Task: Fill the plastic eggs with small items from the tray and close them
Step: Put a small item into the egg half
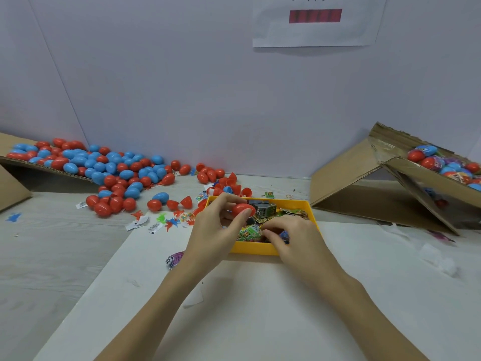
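Note:
A yellow tray [299, 203] in the middle of the table holds small printed packets and little toys. My left hand [216, 230] hovers over the tray's left part and grips a red plastic egg [241, 209] between thumb and fingers. My right hand [291, 235] reaches into the near side of the tray, fingers curled down among the small items [250, 231]; whether it has pinched one I cannot tell. A big heap of red and blue eggs [104, 165] lies at the left rear, with several open red halves [186, 201] near the tray.
A flattened cardboard sheet [15, 183] lies under the egg heap at the left. A tilted cardboard box [377, 183] at the right holds wrapped eggs [447, 162]. Small plastic toys and paper tags [166, 221] are scattered left of the tray. A purple wrapped egg [175, 259] lies by my left wrist.

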{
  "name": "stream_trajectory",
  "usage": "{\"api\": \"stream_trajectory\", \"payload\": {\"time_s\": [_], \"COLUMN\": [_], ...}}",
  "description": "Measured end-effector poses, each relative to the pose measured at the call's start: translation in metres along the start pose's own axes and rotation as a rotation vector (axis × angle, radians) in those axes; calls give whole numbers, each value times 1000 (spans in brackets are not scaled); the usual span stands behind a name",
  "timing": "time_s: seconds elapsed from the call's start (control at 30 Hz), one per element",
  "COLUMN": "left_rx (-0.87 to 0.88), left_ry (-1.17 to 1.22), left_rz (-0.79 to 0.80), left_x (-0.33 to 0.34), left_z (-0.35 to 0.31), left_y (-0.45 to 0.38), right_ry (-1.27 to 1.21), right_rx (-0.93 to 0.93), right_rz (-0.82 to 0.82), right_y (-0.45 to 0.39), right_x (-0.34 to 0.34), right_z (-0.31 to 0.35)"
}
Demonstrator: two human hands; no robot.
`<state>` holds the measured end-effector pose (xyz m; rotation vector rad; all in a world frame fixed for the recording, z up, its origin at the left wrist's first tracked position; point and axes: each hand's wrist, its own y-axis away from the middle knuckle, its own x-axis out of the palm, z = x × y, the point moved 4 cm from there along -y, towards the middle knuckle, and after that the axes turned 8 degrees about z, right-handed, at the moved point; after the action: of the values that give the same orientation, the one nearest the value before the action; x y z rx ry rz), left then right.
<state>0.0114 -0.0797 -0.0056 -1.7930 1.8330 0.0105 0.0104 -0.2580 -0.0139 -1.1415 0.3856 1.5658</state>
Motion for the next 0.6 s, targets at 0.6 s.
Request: {"api": "stream_trajectory", "payload": {"time_s": [0.6], "left_rx": [60], "left_ry": [-126], "left_rz": [-8], "left_x": [-2], "left_z": [-2], "left_y": [0], "right_ry": [137], "right_rx": [75], "right_rz": [199], "right_y": [-2], "right_x": [17], "right_z": [3]}}
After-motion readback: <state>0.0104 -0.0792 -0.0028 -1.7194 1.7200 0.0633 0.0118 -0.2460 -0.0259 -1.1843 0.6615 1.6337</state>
